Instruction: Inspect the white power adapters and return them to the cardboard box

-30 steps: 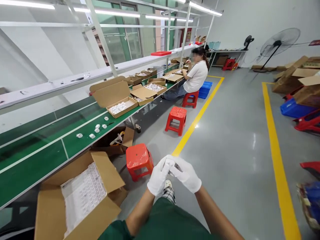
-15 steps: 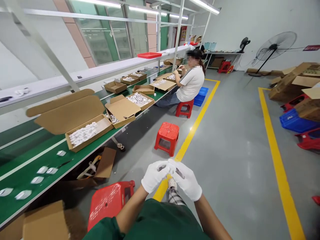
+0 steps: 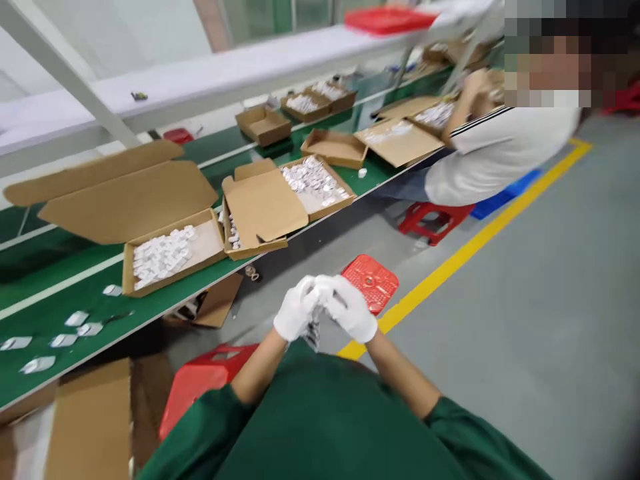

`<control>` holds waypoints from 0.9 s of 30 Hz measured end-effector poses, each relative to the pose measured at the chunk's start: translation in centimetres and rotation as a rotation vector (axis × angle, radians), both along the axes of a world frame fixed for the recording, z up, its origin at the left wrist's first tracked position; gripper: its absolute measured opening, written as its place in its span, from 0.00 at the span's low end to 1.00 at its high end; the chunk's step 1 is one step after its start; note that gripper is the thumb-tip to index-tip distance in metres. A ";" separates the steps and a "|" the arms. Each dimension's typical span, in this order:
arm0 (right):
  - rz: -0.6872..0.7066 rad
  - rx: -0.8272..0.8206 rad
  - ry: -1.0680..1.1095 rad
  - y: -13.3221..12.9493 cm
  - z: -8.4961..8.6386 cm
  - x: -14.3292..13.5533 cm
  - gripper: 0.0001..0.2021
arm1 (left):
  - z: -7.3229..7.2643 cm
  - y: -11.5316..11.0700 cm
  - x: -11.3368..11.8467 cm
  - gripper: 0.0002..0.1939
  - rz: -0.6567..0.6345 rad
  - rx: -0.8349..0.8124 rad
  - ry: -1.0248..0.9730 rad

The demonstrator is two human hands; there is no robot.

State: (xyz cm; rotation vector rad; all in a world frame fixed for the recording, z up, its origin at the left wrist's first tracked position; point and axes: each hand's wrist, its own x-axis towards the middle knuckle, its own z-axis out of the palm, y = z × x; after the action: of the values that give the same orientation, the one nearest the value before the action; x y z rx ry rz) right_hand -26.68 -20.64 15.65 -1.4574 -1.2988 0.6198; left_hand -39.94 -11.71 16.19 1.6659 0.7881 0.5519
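My left hand (image 3: 297, 310), in a white glove, is closed in front of my body, its fingertips meeting those of the other hand. My right hand (image 3: 349, 308), also gloved in white, is closed against it. Something small and white may be between the fingers, but it blends with the gloves and cannot be made out. Both hands are over the floor beside the green bench (image 3: 190, 285). To their left on the bench, an open cardboard box (image 3: 175, 277) holds many small white pieces. Several loose white pieces (image 3: 76, 319) lie nearer on the green surface.
A red stool (image 3: 371, 281) stands just beyond my hands, another (image 3: 200, 387) at lower left. A seated person in a white shirt (image 3: 500, 160) works farther along the bench. More cardboard boxes (image 3: 263, 126) line it. A yellow line (image 3: 465, 257) crosses the floor at right.
The view has moved closer to the bench and the seated person, who now appears larger at right. My hands stay together and appear slightly higher and farther left.
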 end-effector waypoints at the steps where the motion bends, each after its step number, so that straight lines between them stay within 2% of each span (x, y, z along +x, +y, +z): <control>1: 0.001 -0.009 0.016 2.6 -0.2 1.3 0.19 | -0.2 2.7 1.2 0.20 -0.009 0.039 -0.016; 4: -0.034 0.018 0.017 9.7 -0.4 4.8 0.23 | -0.7 10.0 4.3 0.26 -0.066 0.052 -0.092; 6: -0.037 0.018 0.024 13.3 -0.3 6.8 0.25 | -0.6 14.0 6.2 0.29 -0.059 0.069 -0.143; 8: -0.035 0.003 0.058 16.1 -0.1 8.7 0.26 | -0.5 17.2 8.2 0.30 -0.059 0.102 -0.175; 11: -0.007 0.000 0.124 19.6 -0.2 11.3 0.26 | -0.7 20.8 10.6 0.30 -0.053 0.127 -0.220; 14: 0.078 0.020 0.144 23.2 -0.8 13.9 0.26 | -1.0 23.6 12.0 0.26 0.035 0.280 -0.255; 18: 0.229 0.027 0.059 28.7 -1.3 17.3 0.25 | -0.9 26.5 12.7 0.22 0.242 0.721 -0.222; 20: 0.321 0.055 -0.010 31.6 -1.5 19.2 0.24 | -1.1 27.7 13.6 0.23 0.365 0.856 -0.190; 23: 0.455 0.190 -0.154 36.1 -2.2 23.2 0.24 | -2.4 29.1 16.3 0.24 0.498 0.890 -0.138; 27: 0.659 0.333 -0.248 41.6 -4.0 30.3 0.27 | -5.8 30.5 23.0 0.25 0.615 0.846 -0.083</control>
State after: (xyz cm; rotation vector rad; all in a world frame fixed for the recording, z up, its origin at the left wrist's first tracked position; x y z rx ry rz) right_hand 3.67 20.99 11.62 -0.8359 -1.9977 0.6103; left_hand -16.97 18.79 10.42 2.1169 1.0949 1.5369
